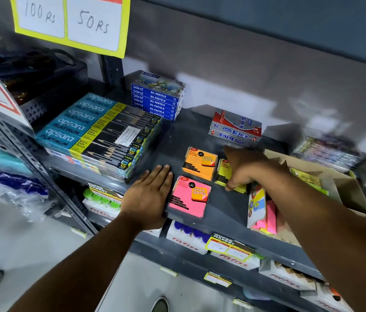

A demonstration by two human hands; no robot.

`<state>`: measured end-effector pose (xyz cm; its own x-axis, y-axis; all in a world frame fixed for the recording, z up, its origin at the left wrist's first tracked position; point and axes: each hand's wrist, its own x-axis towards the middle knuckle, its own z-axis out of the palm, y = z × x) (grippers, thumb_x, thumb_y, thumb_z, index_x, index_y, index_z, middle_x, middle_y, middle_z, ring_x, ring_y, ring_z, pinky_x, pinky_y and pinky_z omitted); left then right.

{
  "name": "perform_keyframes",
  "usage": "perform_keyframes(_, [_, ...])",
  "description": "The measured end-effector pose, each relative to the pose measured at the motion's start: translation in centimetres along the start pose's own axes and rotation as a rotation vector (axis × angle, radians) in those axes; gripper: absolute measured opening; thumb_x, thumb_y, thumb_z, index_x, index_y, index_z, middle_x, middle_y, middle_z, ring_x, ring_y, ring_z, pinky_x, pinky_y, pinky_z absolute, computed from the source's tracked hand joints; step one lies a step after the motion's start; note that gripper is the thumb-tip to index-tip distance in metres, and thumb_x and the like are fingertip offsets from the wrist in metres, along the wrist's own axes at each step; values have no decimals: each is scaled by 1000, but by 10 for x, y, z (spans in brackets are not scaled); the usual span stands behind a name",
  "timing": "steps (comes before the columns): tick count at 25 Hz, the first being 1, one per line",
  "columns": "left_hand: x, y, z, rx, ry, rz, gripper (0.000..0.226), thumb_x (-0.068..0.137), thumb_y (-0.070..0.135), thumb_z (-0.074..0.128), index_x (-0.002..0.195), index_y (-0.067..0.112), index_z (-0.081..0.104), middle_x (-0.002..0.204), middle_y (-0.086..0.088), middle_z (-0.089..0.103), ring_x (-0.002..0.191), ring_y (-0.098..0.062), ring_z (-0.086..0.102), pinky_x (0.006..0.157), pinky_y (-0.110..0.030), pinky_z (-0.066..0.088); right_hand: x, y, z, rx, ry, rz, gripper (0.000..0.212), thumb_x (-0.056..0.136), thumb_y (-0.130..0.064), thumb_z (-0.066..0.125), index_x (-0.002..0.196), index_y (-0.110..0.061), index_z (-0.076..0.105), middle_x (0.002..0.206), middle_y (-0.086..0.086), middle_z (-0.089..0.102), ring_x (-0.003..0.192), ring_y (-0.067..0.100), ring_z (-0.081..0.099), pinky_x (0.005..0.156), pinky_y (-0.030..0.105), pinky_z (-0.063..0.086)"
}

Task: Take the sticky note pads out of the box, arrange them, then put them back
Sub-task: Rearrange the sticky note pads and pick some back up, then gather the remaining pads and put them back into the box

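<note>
Three sticky note pads lie on the grey shelf [227,208]. An orange pad [199,164] sits farthest back, and a pink pad [187,197] lies in front of it at the shelf edge. To the right is a yellow pad [223,173], with my right hand [244,168] on it, fingers curled over its near edge. My left hand [149,194] rests flat on the shelf, fingers together, touching the pink pad's left side. The cardboard box [344,190] stands open at the right, with pink and yellow pads [266,216] still visible inside.
Apsara pencil boxes [101,131] are stacked left of the pads. Doms oil pastel boxes [157,97] stand behind them. Softek packs [236,129] sit behind the yellow pad. A lower shelf holds Fitfizz boxes [186,239] and price labels.
</note>
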<state>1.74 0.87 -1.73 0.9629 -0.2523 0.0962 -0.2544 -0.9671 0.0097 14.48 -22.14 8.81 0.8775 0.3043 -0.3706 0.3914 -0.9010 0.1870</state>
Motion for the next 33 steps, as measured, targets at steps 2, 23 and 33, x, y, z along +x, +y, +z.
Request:
perform_keyframes(2, [0,0,0,0,-10,-1,95,70,49,52,147,7,17,158,-15,15,145,-28,12,116,-40,10,3,-2,4,14,-6,-21,102,49,-45,90,132,-12,41,134,12,54,115,33,54,89,42,50])
perform_keyframes(23, [-1,0,0,-64,49,3,81,72,34,55,142,2,31,151,-19,32,139,-34,30,113,-45,24,36,-55,-28,187,64,-199,77,57,-33,86,117,-11,43,104,14,61,79,24,57,57,31,45])
perform_keyframes(33, [-1,-3,3,-53,59,4,86,71,41,56,144,5,28,153,-16,29,141,-30,25,114,-41,18,45,-49,-10,267,39,-194,109,48,-36,91,135,-10,31,99,8,55,81,21,55,53,27,40])
